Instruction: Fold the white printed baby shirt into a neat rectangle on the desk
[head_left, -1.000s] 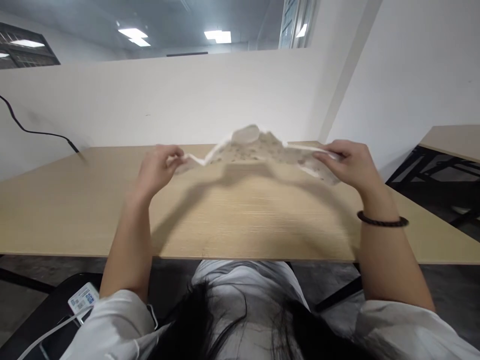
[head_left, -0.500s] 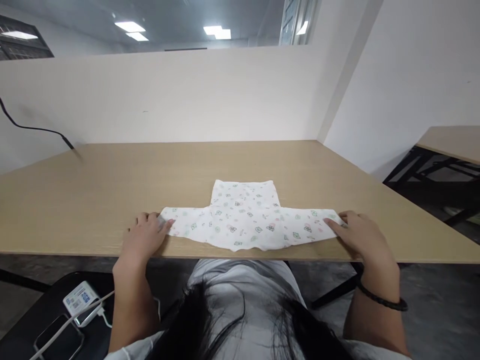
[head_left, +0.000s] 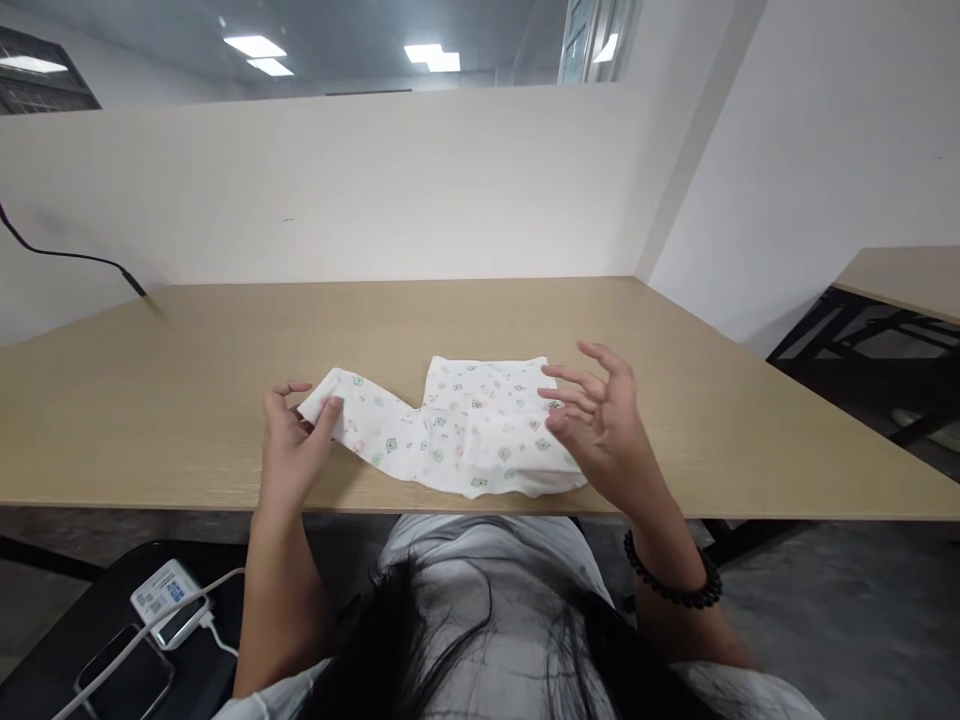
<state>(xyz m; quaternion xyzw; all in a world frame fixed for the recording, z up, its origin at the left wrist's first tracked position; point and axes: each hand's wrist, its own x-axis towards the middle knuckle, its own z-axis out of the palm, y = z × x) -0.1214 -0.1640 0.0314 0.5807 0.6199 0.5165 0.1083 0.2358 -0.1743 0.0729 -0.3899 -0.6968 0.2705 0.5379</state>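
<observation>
A small white baby shirt (head_left: pixel 480 430) printed with green and pink figures lies on the wooden table, close to its front edge. My left hand (head_left: pixel 294 440) pinches the end of the left sleeve (head_left: pixel 375 420) between thumb and fingers and holds it a little above the tabletop. The right sleeve lies folded inward across the body of the shirt. Over the shirt's right side hovers my right hand (head_left: pixel 604 425), its fingers spread and holding nothing, hiding part of the cloth behind it.
The table (head_left: pixel 247 340) backs onto a white partition (head_left: pixel 412 190). A black cable (head_left: pixel 90 260) hangs at the left. On a black chair at lower left lie a white power bank (head_left: pixel 169 600) with a cord and a metal frame. Another table (head_left: pixel 907 280) stands at right.
My right hand has brought the right sleeve inward over the shirt, let it go and risen. My left hand has lifted the left sleeve's end off the table.
</observation>
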